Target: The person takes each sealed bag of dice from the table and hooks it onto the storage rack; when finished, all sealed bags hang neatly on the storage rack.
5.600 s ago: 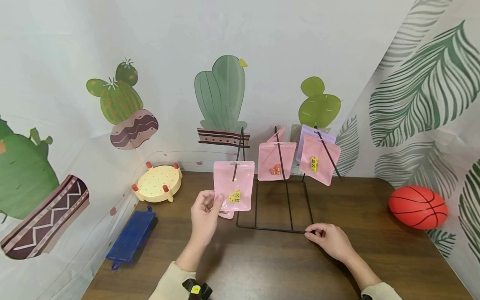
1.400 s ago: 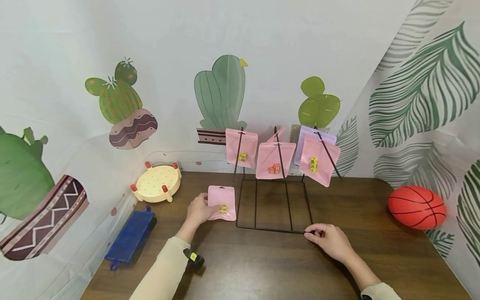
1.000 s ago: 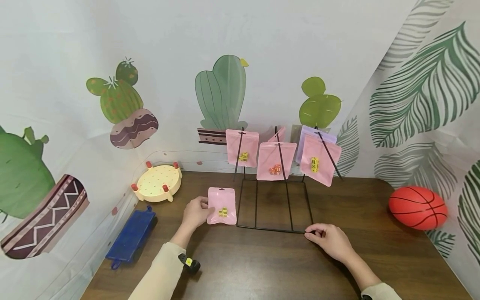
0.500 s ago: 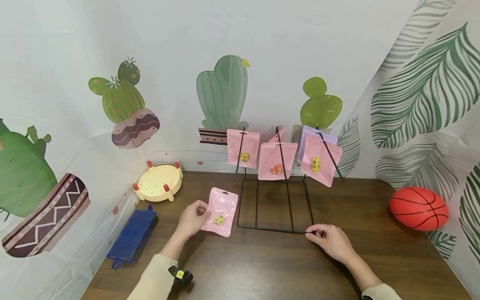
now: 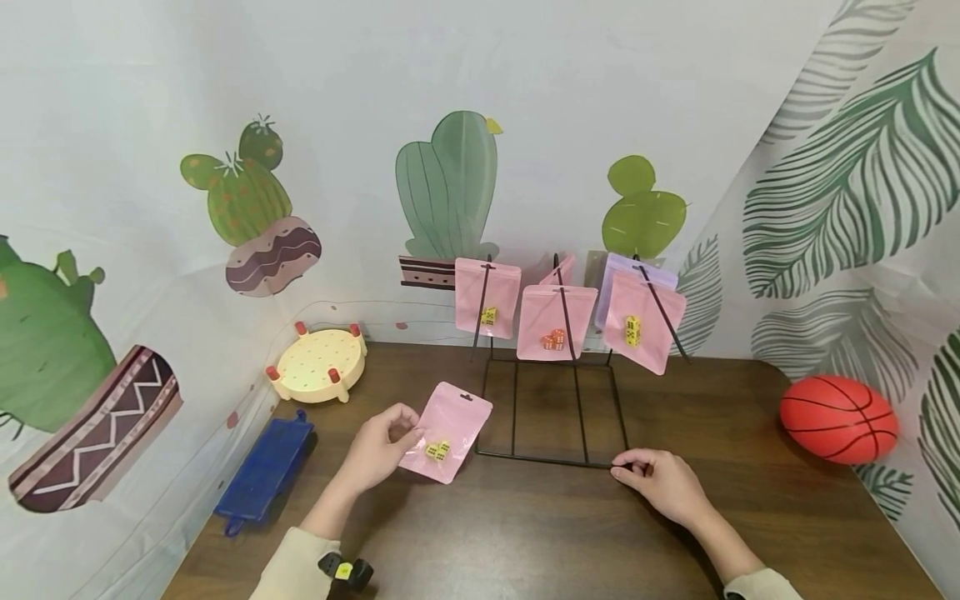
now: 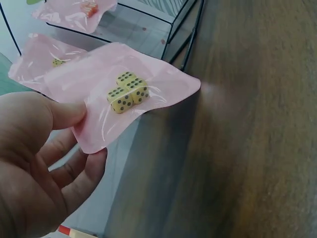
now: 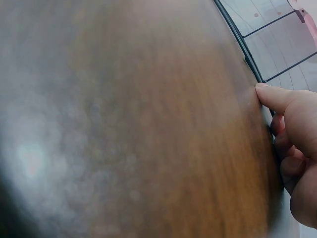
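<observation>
My left hand point(image 5: 378, 446) pinches a pink zip bag point(image 5: 453, 421) by its lower left edge, thumb on the front face. Yellow dice point(image 6: 130, 91) show through the bag in the left wrist view. The bag is tilted, its hang hole at the upper right, left of the black wire display rack point(image 5: 540, 459). At the rack's front right corner, my right hand point(image 5: 663, 483) pinches the base wire. On the rack's prongs hang a pink bag with yellow dice point(image 5: 487, 292), one with orange dice point(image 5: 547, 308), and one with yellow dice point(image 5: 648, 304) before a purple bag point(image 5: 611, 271).
At the left of the wooden table point(image 5: 487, 542) lie a blue plastic tray-like piece point(image 5: 262, 471) and a round cream stand point(image 5: 318, 362) with red-tipped legs. A red toy basketball point(image 5: 838, 418) sits at the right edge. A printed cloth point(image 5: 555, 83) hangs behind.
The bag my left hand held at first now hangs on the left prong. The left hand has taken another bag from the table, drawn it nearer and tilted it rightward. The right hand stays put.
</observation>
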Demonstrator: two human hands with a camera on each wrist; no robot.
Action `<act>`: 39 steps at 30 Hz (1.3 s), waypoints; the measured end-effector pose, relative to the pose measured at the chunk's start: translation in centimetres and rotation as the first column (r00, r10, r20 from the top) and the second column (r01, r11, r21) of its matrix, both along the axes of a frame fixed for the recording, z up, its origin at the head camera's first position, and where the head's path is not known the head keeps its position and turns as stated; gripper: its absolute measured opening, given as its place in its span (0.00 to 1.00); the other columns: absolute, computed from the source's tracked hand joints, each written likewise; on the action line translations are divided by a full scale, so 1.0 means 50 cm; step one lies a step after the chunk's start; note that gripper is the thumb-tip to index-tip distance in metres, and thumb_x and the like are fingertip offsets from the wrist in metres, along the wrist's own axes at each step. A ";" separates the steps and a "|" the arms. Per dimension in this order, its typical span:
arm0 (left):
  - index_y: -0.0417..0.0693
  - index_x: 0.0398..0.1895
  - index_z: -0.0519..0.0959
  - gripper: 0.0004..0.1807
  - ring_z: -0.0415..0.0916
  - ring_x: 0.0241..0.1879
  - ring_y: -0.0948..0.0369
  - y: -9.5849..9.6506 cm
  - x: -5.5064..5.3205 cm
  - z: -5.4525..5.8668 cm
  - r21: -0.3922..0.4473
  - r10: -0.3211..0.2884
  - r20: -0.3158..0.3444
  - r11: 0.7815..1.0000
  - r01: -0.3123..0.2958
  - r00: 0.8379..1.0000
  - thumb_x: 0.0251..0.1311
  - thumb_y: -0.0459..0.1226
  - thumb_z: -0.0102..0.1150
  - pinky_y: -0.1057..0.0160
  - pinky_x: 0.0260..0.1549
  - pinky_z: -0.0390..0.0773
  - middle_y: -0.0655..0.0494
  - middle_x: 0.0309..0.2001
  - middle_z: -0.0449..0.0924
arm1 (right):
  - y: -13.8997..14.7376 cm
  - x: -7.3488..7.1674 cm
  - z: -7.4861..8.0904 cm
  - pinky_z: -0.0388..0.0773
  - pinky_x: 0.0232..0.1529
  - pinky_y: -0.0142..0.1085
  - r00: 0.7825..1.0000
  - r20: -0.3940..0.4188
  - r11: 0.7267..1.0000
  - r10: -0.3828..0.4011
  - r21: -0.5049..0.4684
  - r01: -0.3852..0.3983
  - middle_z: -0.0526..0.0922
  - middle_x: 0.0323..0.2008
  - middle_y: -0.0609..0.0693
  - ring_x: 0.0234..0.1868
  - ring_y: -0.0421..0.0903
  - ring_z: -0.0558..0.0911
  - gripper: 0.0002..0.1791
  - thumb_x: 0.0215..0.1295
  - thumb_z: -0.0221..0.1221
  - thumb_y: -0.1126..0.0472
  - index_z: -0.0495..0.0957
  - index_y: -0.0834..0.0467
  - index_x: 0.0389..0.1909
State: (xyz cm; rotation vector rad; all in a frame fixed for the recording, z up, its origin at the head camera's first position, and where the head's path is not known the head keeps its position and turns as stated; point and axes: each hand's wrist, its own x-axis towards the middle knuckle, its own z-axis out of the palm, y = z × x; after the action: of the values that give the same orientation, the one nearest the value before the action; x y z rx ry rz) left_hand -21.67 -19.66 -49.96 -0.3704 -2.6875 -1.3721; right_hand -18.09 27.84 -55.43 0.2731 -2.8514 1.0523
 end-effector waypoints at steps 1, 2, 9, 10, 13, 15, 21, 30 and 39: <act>0.53 0.38 0.81 0.07 0.78 0.35 0.61 0.000 0.003 0.003 0.010 -0.012 -0.007 1.000 0.012 1.000 0.66 0.32 0.70 0.60 0.39 0.77 0.62 0.33 0.82 | 0.000 0.000 0.000 0.65 0.24 0.32 1.000 -0.001 1.000 0.001 0.000 -0.001 0.73 0.23 0.36 0.21 0.34 0.69 0.05 0.62 0.74 0.51 0.87 0.39 0.34; 0.53 0.38 0.81 0.07 0.78 0.35 0.60 0.000 0.005 0.006 0.018 -0.023 -0.018 1.000 0.023 1.000 0.66 0.33 0.69 0.60 0.39 0.78 0.62 0.33 0.82 | 0.000 0.001 0.000 0.65 0.24 0.32 1.000 -0.003 1.000 0.001 0.000 -0.001 0.73 0.23 0.36 0.21 0.34 0.69 0.05 0.62 0.74 0.51 0.87 0.39 0.34; 0.54 0.39 0.81 0.07 0.79 0.34 0.60 0.005 0.017 0.025 0.086 -0.097 -0.107 0.991 0.106 0.990 0.66 0.33 0.70 0.62 0.35 0.80 0.63 0.34 0.83 | 0.002 0.000 -0.001 0.65 0.24 0.32 1.000 -0.007 1.000 0.011 -0.002 -0.011 0.73 0.23 0.36 0.22 0.34 0.70 0.05 0.62 0.73 0.51 0.87 0.39 0.35; 0.55 0.40 0.81 0.07 0.80 0.33 0.60 0.006 0.018 0.027 0.096 -0.106 -0.116 0.988 0.118 0.988 0.66 0.34 0.70 0.61 0.35 0.80 0.63 0.34 0.83 | 0.002 0.000 -0.002 0.66 0.24 0.33 1.000 -0.009 1.000 0.014 -0.003 -0.014 0.73 0.23 0.36 0.22 0.34 0.70 0.04 0.62 0.73 0.51 0.87 0.39 0.35; 0.58 0.40 0.80 0.08 0.80 0.34 0.60 0.011 0.023 0.034 0.133 -0.133 -0.138 0.980 0.151 0.982 0.67 0.34 0.69 0.61 0.35 0.80 0.64 0.35 0.84 | 0.003 -0.001 -0.003 0.66 0.24 0.32 0.999 -0.021 1.000 0.025 -0.004 -0.025 0.73 0.23 0.35 0.22 0.34 0.70 0.04 0.63 0.73 0.51 0.87 0.39 0.35; 0.58 0.40 0.81 0.08 0.80 0.33 0.60 0.014 0.027 0.041 0.161 -0.145 -0.161 0.972 0.170 0.976 0.67 0.35 0.69 0.61 0.34 0.80 0.63 0.35 0.84 | 0.003 -0.001 -0.003 0.66 0.24 0.32 0.999 -0.026 1.000 0.027 -0.004 -0.028 0.73 0.23 0.35 0.21 0.34 0.69 0.04 0.62 0.73 0.51 0.87 0.39 0.35; 0.53 0.41 0.82 0.08 0.80 0.32 0.61 0.028 0.035 0.064 0.262 -0.161 -0.243 0.939 0.225 0.957 0.66 0.30 0.68 0.63 0.29 0.79 0.59 0.35 0.85 | 0.002 0.000 -0.002 0.66 0.24 0.33 0.999 -0.029 1.000 0.025 -0.005 -0.026 0.73 0.23 0.35 0.21 0.34 0.70 0.04 0.62 0.73 0.51 0.87 0.39 0.35; 0.44 0.39 0.81 0.09 0.80 0.31 0.62 0.049 0.036 0.089 0.401 -0.110 -0.324 0.883 0.242 0.940 0.63 0.23 0.67 0.67 0.25 0.75 0.50 0.34 0.86 | 0.004 -0.001 -0.004 0.66 0.24 0.33 1.000 -0.014 1.000 0.021 -0.004 -0.021 0.73 0.23 0.36 0.22 0.34 0.70 0.04 0.63 0.73 0.50 0.87 0.38 0.35; 0.39 0.40 0.81 0.07 0.82 0.34 0.63 0.068 0.032 0.100 0.460 -0.099 -0.295 0.857 0.232 0.950 0.64 0.22 0.65 0.68 0.27 0.75 0.52 0.37 0.88 | 0.004 -0.001 -0.006 0.65 0.24 0.33 1.000 0.000 1.000 0.016 -0.014 -0.016 0.73 0.23 0.36 0.21 0.34 0.70 0.04 0.62 0.73 0.50 0.86 0.38 0.34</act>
State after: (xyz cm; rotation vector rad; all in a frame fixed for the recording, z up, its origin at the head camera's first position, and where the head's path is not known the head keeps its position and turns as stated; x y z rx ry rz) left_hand -20.07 -16.23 -44.96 -0.6853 -2.0373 -1.8376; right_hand -18.16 28.06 -55.73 0.2951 -2.8457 1.0744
